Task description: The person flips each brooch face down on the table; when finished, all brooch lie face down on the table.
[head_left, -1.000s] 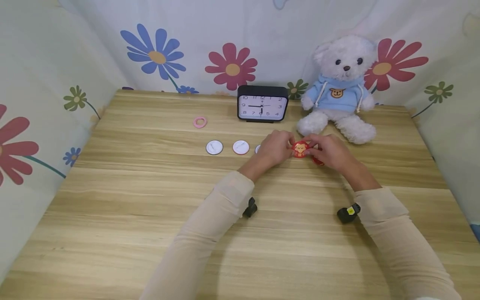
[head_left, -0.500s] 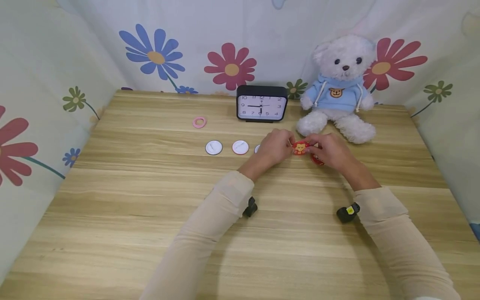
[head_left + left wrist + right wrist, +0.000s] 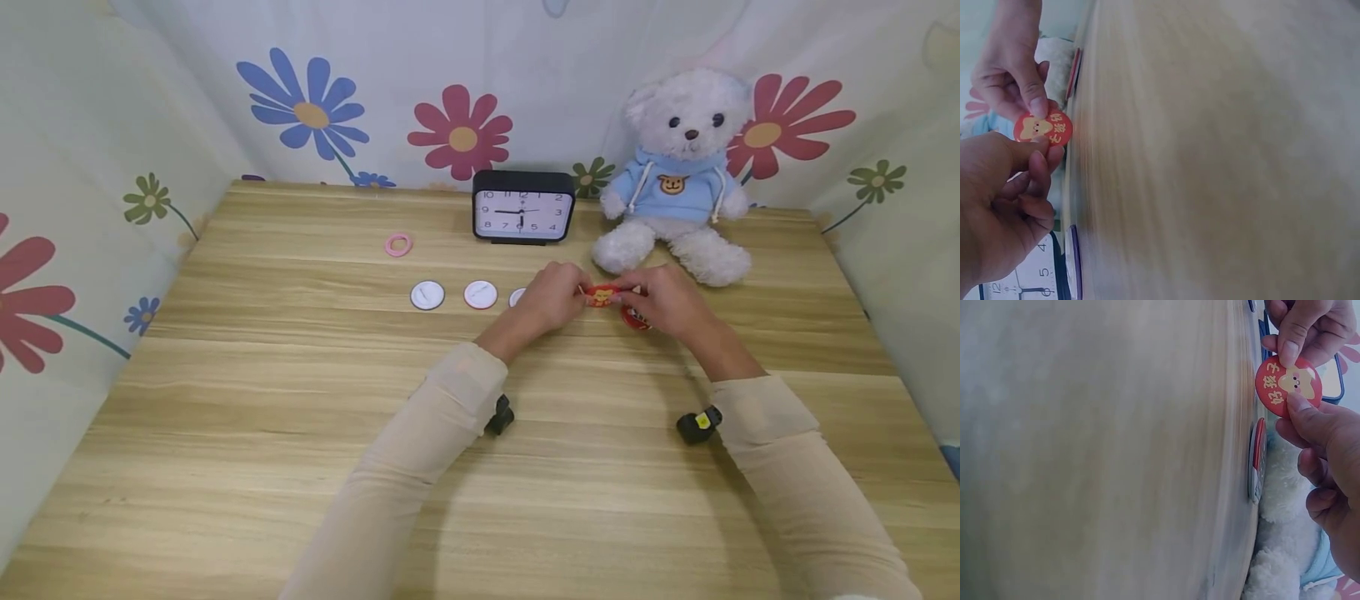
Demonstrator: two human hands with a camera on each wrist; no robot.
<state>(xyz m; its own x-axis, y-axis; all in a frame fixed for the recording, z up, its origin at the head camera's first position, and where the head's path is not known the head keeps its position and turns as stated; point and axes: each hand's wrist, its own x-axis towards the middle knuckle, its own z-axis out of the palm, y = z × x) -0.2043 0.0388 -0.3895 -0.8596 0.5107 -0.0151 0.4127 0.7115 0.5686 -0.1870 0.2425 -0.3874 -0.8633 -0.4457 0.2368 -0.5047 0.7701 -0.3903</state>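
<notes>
A round red pin badge [image 3: 1272,384] with a yellow cartoon figure and yellow lettering is held between both hands, printed face toward the wrist cameras. My left hand [image 3: 553,296] pinches one side of it between thumb and fingers. From the opposite side my right hand [image 3: 663,300] pinches it the same way. Below the right hand a second red badge [image 3: 636,318] lies on the table, partly covered by the fingers. Left of the left hand, two badges lie white back up, a dark-rimmed badge [image 3: 427,295] and a red-rimmed badge [image 3: 480,294]. Another white-backed badge [image 3: 516,297] is partly hidden by the left hand.
A black alarm clock [image 3: 523,208] stands behind the hands. To its right a white teddy bear [image 3: 675,183] in a blue hoodie sits against the flowered curtain. A pink ring [image 3: 398,244] lies left of the clock on the wooden table [image 3: 300,400].
The badge between the hands has tilted, so its face looks narrower in the head view. More of the red badge under the right hand shows. Both hands stay nearly in place.
</notes>
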